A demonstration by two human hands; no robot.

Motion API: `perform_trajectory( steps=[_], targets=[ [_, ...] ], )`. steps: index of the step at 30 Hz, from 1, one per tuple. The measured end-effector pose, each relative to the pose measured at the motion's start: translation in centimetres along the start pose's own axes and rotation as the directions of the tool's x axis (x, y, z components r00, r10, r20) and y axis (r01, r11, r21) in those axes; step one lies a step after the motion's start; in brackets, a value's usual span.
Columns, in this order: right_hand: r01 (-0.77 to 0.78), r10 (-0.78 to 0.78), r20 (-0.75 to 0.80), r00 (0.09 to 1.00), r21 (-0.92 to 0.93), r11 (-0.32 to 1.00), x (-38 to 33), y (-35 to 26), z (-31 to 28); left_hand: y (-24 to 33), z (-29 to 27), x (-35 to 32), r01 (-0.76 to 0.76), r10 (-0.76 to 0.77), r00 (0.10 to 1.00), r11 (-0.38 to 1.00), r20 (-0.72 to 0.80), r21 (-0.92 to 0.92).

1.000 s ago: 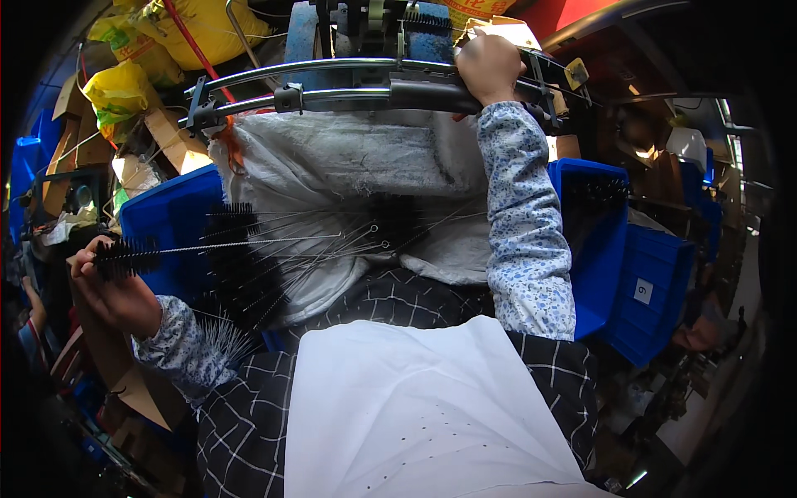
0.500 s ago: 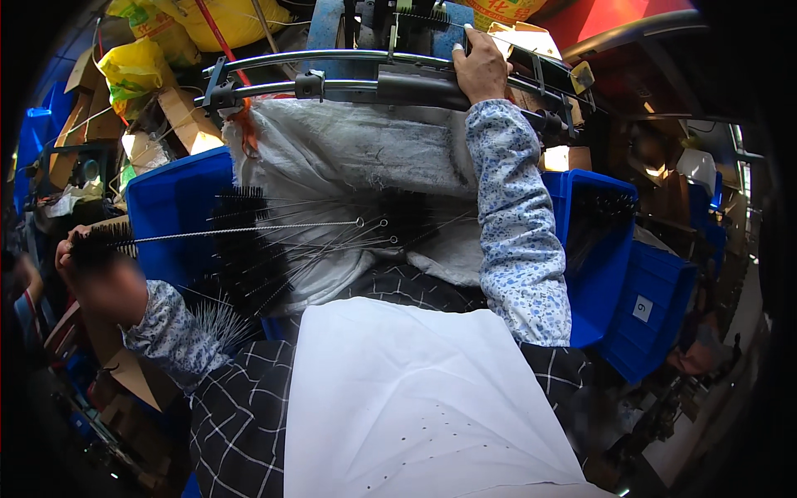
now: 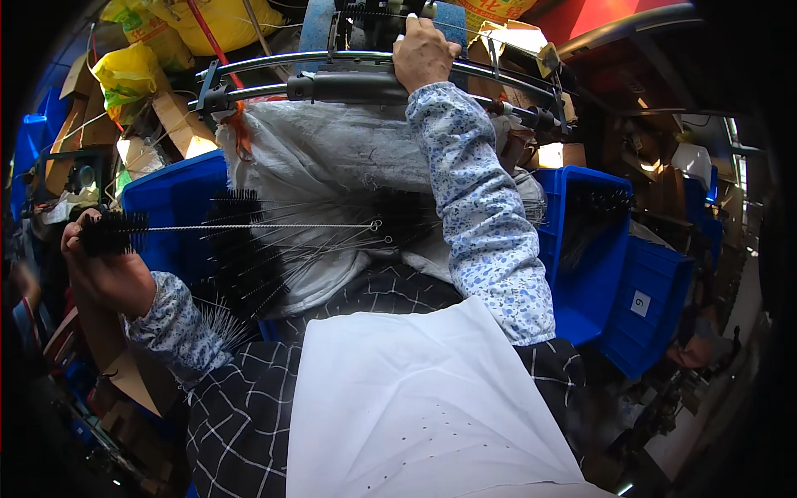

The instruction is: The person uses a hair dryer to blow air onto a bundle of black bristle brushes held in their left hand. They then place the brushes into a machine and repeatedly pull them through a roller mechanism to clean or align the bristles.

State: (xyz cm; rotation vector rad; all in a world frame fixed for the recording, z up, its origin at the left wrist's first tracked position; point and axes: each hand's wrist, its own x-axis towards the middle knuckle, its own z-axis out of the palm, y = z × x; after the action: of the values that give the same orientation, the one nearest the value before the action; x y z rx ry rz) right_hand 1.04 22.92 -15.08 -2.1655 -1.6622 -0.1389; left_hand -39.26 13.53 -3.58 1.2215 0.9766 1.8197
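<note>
Far to the left, my left hand (image 3: 116, 278) is closed around the bristled end of a twisted-wire brush (image 3: 266, 226). Its bare stem points right and finishes in a small loop. Over the rail machine, my right hand (image 3: 425, 54) has its fingers curled at the right end of a dark sliding sleeve (image 3: 361, 88). Its fingertips are by a thin wire with black bristles; what they grip is hidden. Several black wire brushes (image 3: 245, 257) lie below on a white woven sack (image 3: 324, 149), their looped stems fanned to the right.
Two metal rails (image 3: 266, 61) cross in front of me. A blue bin (image 3: 170, 195) stands at left. On the right is another blue bin (image 3: 588, 282) with brushes inside, beside a blue crate (image 3: 652, 332). Yellow bags (image 3: 129, 75) and cardboard lie at far left. A white apron (image 3: 415, 390) covers my lap.
My right hand and the dark sleeve have moved left along the rails. My left hand has shifted slightly, and its brush has swung to nearly level.
</note>
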Motion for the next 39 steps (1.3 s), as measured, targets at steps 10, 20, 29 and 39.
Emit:
perform_trajectory(
  steps=[10, 20, 29, 39],
  targets=[
    [0.003, -0.003, -0.065, 0.998, -0.007, 1.0, -0.3, 9.1, -2.2, -0.7, -0.8, 0.2, -0.087, 0.139, 0.984, 0.923, -0.115, 0.375],
    [0.124, -0.104, 0.245, 0.964, -0.069, 0.99, 4.2, 16.4, -4.1, -3.6, 5.4, -0.6, 0.124, -0.09, 0.981, 0.972, 0.174, -0.199],
    [0.218, -0.541, 0.479, 0.692, 0.575, 0.788, -7.4, 9.2, -14.4, -5.6, 11.0, -3.5, 0.405, -0.336, 0.867, 0.905, 0.368, -0.128],
    [0.086, -0.157, 0.112, 0.981, 0.474, 0.876, -6.9, 1.0, -7.9, -6.6, 6.4, -5.3, 0.241, -0.517, 0.769, 0.779, 0.376, 0.579]
  ],
)
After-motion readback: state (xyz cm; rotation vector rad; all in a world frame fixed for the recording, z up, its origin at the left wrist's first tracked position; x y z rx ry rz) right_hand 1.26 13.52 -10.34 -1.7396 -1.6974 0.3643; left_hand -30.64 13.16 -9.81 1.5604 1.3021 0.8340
